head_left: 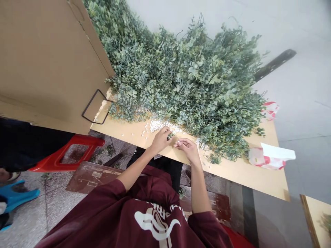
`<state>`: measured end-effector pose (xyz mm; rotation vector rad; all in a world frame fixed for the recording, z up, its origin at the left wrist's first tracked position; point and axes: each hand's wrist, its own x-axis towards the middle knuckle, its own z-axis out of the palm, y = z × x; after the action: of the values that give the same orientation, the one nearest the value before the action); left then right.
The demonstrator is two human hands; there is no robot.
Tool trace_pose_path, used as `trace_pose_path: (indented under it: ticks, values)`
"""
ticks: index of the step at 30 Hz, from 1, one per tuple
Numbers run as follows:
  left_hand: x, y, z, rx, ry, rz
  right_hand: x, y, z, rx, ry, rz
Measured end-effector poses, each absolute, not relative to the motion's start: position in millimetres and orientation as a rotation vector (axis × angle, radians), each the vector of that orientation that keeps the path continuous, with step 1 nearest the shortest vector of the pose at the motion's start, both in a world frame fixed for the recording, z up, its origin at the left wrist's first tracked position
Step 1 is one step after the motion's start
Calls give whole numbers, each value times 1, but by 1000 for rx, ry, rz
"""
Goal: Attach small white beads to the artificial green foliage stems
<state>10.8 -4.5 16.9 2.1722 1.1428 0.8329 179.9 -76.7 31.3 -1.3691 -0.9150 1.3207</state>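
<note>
Green round-leaved foliage (191, 79) heaped beside small white pieces (156, 126)

Red stool (93, 142) at left — blue stool (22, 199) nearby; cardboard panel (49, 62) above; scuffed brown bench (95, 176).

Left hand (160, 140) sits beside right hand (188, 148); green foliage (186, 79) lies beyond.

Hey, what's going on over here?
Someone in a maroon shirt is working with bare hands at the near edge of a table. The left hand and right hand are close together, by some small white pieces; anything held is too small to make out. A big heap of leafy greenery lies just beyond, with large cardboard to the left.
</note>
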Motion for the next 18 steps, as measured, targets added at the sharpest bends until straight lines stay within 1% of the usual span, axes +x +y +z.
trace_pose_path:
  ticks: [6, 12, 18]
  values:
    - [0, -10, 23, 2032, 1047, 851, 174, -74, 28, -1365, -915, 1233]
    - [-3, -10, 22, 2143, 795, 899, 170, -74, 24, -1324, -915, 1244]
    - [-2, -8, 19, 2274, 734, 893, 172, -74, 20, -1310, -944, 1232]
